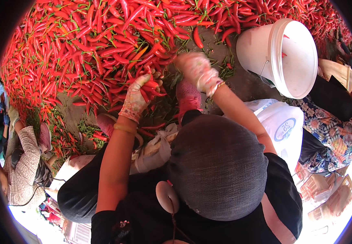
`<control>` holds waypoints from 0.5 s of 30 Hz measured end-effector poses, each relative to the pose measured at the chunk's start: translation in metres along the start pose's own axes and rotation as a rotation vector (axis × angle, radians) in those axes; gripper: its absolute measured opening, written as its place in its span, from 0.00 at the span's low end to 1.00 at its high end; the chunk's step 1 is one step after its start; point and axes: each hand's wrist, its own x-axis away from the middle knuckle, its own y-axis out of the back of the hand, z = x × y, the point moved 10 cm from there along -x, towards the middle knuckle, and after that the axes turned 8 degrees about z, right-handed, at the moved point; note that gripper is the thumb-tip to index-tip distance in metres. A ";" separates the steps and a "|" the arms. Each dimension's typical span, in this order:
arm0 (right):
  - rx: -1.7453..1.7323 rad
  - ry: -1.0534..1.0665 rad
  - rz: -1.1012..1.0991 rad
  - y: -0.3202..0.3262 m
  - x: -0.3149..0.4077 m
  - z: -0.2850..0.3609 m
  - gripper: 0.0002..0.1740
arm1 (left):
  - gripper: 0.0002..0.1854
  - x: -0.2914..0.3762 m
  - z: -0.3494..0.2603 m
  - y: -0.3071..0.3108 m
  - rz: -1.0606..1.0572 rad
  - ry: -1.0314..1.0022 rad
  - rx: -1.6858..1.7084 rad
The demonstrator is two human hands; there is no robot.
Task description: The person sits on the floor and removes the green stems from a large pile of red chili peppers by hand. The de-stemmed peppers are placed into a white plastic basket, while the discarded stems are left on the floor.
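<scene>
A big heap of red chili peppers [102,45] with green stems spreads before me. My left hand [135,97], in a patterned glove with a bangle at the wrist, is closed around several red chili peppers [150,87] at the heap's near edge. My right hand [195,68], gloved too and blurred, is to the right of it, over the ground beside the heap; its fingertips are unclear, so I cannot tell whether it holds anything. Loose green stems [227,67] lie on the ground past this hand.
A white plastic bucket [255,45] lies tipped at the right, a few red pieces inside. Near my right arm is a white plastic bag [285,122]. Co-workers sit at left and right. Plastic crates [328,195] stand lower right. My pink shoes [188,94] rest near the heap.
</scene>
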 end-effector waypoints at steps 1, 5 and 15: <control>0.114 -0.184 -0.173 0.019 -0.006 -0.036 0.08 | 0.22 0.002 0.007 -0.001 -0.002 0.068 0.294; 0.224 -0.506 -0.445 0.032 0.002 -0.095 0.14 | 0.25 0.002 -0.009 -0.021 0.161 0.028 0.320; -0.926 -0.122 0.062 -0.030 0.030 0.034 0.19 | 0.20 0.000 0.006 -0.010 -0.015 0.037 0.156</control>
